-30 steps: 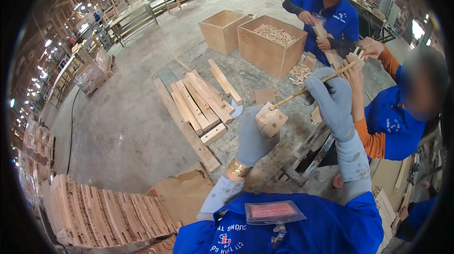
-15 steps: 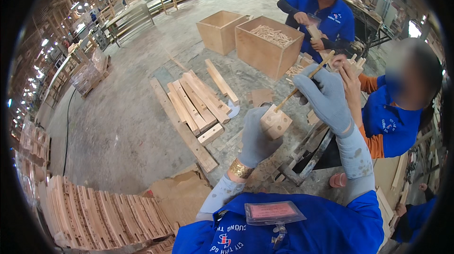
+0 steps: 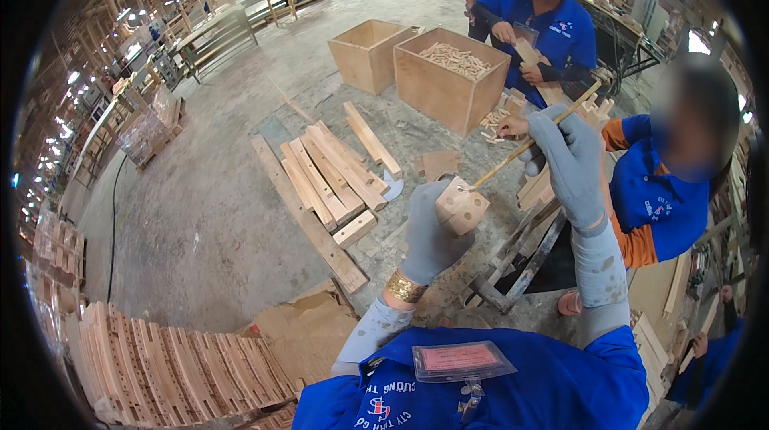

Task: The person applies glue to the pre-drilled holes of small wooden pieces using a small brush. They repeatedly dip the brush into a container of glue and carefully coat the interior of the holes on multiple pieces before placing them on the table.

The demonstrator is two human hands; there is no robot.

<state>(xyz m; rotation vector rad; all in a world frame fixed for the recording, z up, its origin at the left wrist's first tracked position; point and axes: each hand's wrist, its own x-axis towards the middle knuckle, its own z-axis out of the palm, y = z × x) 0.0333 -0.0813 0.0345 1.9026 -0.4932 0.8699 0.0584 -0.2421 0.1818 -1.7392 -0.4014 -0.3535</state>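
My left hand (image 3: 432, 230), in a grey glove, is closed around a pale wooden piece (image 3: 462, 207) whose end face has several round holes. My right hand (image 3: 565, 162), also gloved, pinches a thin wooden stick (image 3: 513, 159) that slants up to the right. The stick's lower tip meets the upper edge of the end face, beside a hole; a small whitish spot shows there. How far the piece runs back behind my left hand is hidden.
Wooden bars (image 3: 332, 178) lie on the floor ahead. Behind them stand an open plywood box (image 3: 364, 62) and a box of dowels (image 3: 448, 86). Co-workers (image 3: 553, 26) work at the right, close to my right arm. Slotted wooden pieces (image 3: 176, 362) are stacked at lower left.
My right hand has shifted slightly right, and the stick lies at a flatter slant. The wooden piece has turned a little. The near co-worker's hand has moved to the loose dowels.
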